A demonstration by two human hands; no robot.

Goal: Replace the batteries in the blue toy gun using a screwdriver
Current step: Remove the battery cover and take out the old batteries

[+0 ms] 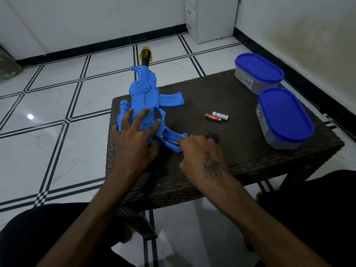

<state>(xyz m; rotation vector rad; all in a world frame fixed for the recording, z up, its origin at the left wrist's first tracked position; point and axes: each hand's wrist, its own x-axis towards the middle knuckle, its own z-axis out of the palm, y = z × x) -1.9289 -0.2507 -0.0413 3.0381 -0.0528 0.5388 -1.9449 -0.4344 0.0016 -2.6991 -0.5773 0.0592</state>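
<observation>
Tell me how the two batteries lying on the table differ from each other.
The red battery has a red and gold wrapper, while the white battery is white with small dark print. The red battery lies nearer the person; the white battery lies just behind it and reaches further right. Both are small cylinders lying on their sides, side by side, on the dark woven table.

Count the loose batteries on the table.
2: a red battery and a white battery, lying side by side mid-table. Any inside the toy gun can't be seen.

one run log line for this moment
left hand presses blue plastic toy gun | right hand holds thin metal screwdriver at grip compartment
</observation>
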